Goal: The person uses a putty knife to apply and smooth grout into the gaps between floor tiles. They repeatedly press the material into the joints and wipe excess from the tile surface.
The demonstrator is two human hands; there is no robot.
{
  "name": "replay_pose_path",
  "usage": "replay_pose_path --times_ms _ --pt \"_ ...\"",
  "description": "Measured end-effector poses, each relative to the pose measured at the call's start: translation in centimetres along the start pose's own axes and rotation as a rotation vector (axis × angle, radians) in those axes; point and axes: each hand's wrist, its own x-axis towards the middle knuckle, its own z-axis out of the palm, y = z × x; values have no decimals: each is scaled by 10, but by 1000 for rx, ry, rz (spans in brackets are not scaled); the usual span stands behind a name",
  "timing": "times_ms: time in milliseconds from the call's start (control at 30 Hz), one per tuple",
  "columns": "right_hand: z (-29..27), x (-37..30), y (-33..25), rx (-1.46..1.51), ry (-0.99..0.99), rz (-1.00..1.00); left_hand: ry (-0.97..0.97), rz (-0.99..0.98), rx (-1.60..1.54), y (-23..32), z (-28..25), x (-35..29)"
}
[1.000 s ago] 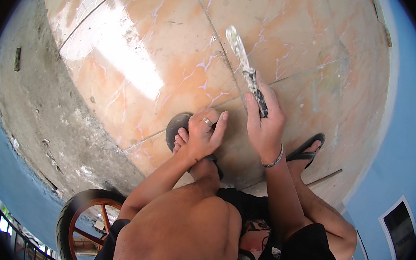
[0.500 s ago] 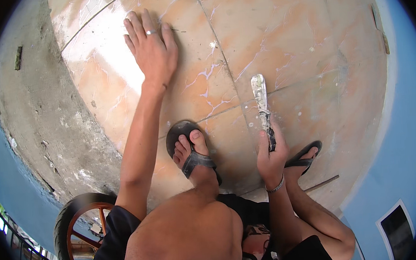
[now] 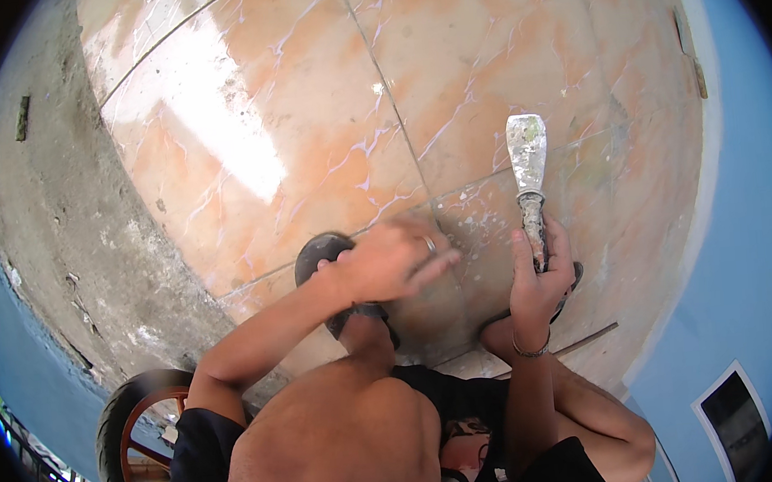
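In my right hand (image 3: 539, 283) is a putty knife (image 3: 529, 153), gripped by its dark, worn handle. Its pale, paint-spotted blade points away from me, above the tiled floor (image 3: 497, 42). My left hand (image 3: 392, 263), a ring on one finger, is over my left foot and its black sandal (image 3: 319, 251). Motion blurs its fingers, so I cannot tell whether they are apart or closed. Orange and cream tiles with white veins lie beneath both hands. Small white specks (image 3: 474, 202) dot the tiles between my hands.
Rough grey concrete (image 3: 66, 203) borders the tiles on the left. A black-tyred wheel with orange spokes (image 3: 116, 434) stands at the lower left. Blue walls rise on both sides, the right one (image 3: 749, 240) close by. A thin strip (image 3: 584, 339) lies near my right leg.
My left hand has left the far tiles and swung back toward me, over my left foot. My right hand has shifted right, and the blade has turned to show its broad face.
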Motion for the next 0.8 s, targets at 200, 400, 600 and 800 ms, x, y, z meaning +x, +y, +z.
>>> replay_pose_path --times_ms 200,400,600,800 --pt "10 -9 14 326 -81 220 525 -343 765 -49 -52 39" --pt "62 44 17 -15 -212 -283 -131 101 -23 6 52 -1" --pt "145 93 -27 -145 -303 -490 172 96 -37 6 73 -15" --pt "207 182 -84 -272 -265 -541 227 101 -72 8 69 -10"
